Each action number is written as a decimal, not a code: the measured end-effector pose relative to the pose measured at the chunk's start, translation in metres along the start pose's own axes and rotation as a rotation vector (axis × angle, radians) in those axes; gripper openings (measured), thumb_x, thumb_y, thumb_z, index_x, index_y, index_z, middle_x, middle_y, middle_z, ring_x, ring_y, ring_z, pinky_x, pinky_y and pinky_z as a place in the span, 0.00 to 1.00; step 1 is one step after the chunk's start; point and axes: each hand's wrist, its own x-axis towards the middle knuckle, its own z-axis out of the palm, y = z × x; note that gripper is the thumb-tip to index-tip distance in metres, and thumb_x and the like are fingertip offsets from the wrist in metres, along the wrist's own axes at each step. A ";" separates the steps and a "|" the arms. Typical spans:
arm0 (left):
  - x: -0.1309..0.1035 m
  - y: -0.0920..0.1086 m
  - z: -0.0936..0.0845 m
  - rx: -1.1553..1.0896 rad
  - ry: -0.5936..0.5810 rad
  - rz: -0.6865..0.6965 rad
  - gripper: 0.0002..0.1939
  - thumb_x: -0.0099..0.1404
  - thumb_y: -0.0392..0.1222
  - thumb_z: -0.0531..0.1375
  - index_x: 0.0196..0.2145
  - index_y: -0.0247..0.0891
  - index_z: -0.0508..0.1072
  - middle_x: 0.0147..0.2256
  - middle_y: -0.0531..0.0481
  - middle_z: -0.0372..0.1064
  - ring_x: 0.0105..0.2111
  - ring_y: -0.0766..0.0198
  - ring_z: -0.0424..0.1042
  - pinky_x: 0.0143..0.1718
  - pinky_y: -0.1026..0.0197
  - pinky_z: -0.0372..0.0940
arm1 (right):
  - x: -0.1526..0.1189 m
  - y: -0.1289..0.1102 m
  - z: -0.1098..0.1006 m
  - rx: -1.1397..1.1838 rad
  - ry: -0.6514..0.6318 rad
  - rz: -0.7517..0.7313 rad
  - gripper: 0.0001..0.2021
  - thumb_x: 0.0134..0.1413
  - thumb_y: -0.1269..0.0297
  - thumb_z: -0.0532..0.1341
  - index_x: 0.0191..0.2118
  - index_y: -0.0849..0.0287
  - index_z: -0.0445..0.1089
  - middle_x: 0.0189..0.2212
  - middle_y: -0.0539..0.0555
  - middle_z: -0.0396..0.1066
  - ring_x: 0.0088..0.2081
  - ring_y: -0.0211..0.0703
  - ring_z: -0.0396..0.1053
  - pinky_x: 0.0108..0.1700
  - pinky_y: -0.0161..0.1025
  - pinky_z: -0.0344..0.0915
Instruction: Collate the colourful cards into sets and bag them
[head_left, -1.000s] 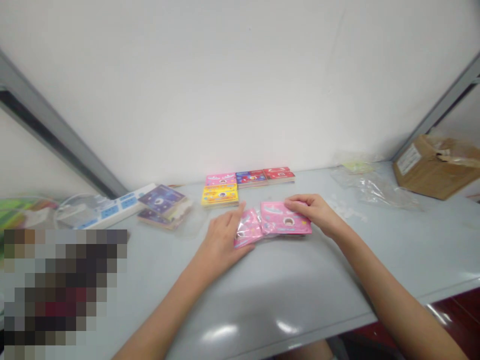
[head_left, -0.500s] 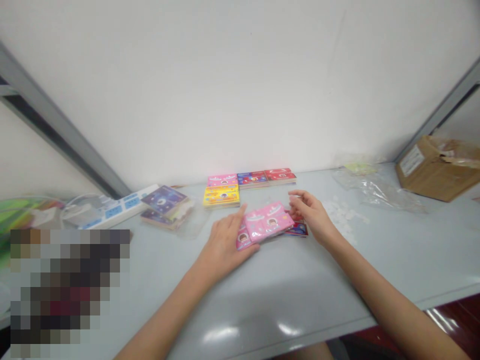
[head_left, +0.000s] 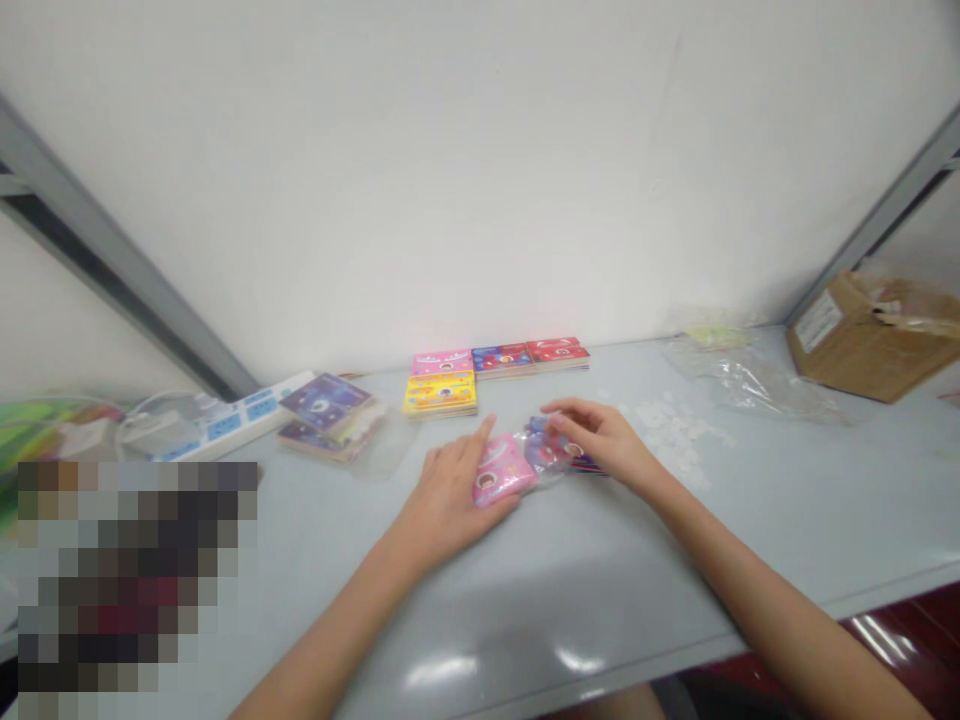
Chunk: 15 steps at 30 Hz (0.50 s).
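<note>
A pink printed booklet (head_left: 504,472) in clear plastic lies on the table in front of me. My left hand (head_left: 455,482) holds it from the left, thumb along the near edge and fingers at the far side. Off its right end extends a clear plastic bag (head_left: 551,462), with blue and red print showing through or under it. Thumb and fingers of my right hand (head_left: 596,437) are closed at the bag's far right edge. Partly hidden below that hand are blue and red booklets (head_left: 589,466).
Stacks of pink, yellow (head_left: 440,393), blue and red booklets (head_left: 559,352) stand by the wall. Left are dark blue booklets (head_left: 328,405) and a power strip (head_left: 240,418). Right lie white round pieces (head_left: 679,430), clear plastic bags (head_left: 750,380) and a cardboard box (head_left: 874,335).
The upper pink booklet, which stuck out to the right, no longer shows there. The bag's right part is now visible, and my right hand has moved left onto it. My left hand stays put.
</note>
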 end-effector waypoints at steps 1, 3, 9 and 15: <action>0.001 -0.001 0.000 0.006 0.009 -0.009 0.42 0.56 0.52 0.57 0.61 0.38 0.41 0.54 0.41 0.57 0.50 0.51 0.59 0.50 0.50 0.53 | 0.002 0.002 -0.006 -0.096 0.057 0.009 0.18 0.51 0.54 0.54 0.43 0.60 0.67 0.34 0.56 0.71 0.34 0.42 0.69 0.38 0.39 0.64; 0.001 -0.004 -0.001 0.026 0.028 -0.026 0.40 0.57 0.52 0.57 0.61 0.38 0.42 0.54 0.40 0.56 0.50 0.51 0.59 0.49 0.50 0.54 | 0.003 0.007 -0.015 -0.366 0.116 0.051 0.19 0.49 0.54 0.56 0.44 0.59 0.68 0.39 0.58 0.70 0.39 0.46 0.68 0.42 0.42 0.61; 0.003 -0.008 -0.002 0.064 0.044 -0.060 0.39 0.58 0.53 0.55 0.60 0.38 0.43 0.51 0.40 0.60 0.49 0.51 0.61 0.47 0.49 0.55 | 0.003 0.016 -0.021 -0.857 0.013 0.214 0.19 0.43 0.49 0.60 0.38 0.57 0.71 0.41 0.59 0.68 0.44 0.53 0.64 0.45 0.50 0.52; 0.005 -0.013 -0.003 0.088 0.075 -0.082 0.38 0.58 0.56 0.54 0.60 0.35 0.43 0.49 0.38 0.62 0.49 0.49 0.61 0.46 0.49 0.56 | 0.005 0.011 -0.022 -0.760 0.046 0.184 0.09 0.46 0.59 0.59 0.34 0.55 0.71 0.40 0.53 0.70 0.44 0.48 0.64 0.44 0.45 0.50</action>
